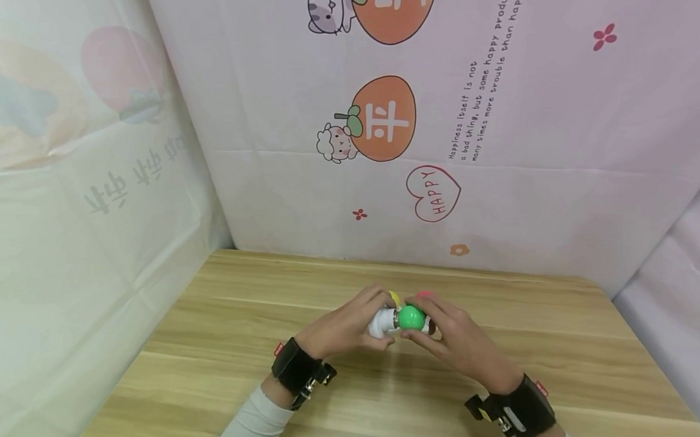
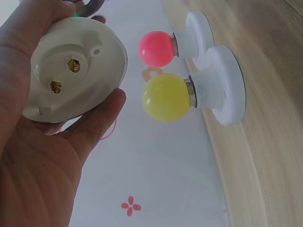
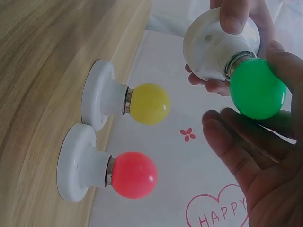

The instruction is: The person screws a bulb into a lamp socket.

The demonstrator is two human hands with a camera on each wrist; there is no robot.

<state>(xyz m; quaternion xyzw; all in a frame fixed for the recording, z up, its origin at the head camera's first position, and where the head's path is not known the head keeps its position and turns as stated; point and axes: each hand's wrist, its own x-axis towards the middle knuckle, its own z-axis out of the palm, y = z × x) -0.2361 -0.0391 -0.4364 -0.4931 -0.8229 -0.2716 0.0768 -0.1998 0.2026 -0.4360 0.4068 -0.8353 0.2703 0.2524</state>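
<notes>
A white round lamp holder (image 1: pixel 382 324) is gripped in my left hand (image 1: pixel 351 319), the fingers and thumb round its base. In the left wrist view the underside of this lamp holder (image 2: pixel 97 78) faces the camera, with two brass screws in it. A green light bulb (image 1: pixel 411 318) sits with its metal cap at the holder's mouth. My right hand (image 1: pixel 459 331) pinches this bulb between thumb and fingers. In the right wrist view the green bulb (image 3: pixel 258 90) points away from the holder, and some metal thread shows between them.
Behind the hands, a yellow bulb (image 3: pixel 149 104) and a pink bulb (image 3: pixel 134 175) stand upright in white lamp holders on the wooden table (image 1: pixel 233 344). A printed white cloth (image 1: pixel 286 196) hangs at the table's back edge, with more cloth on both sides.
</notes>
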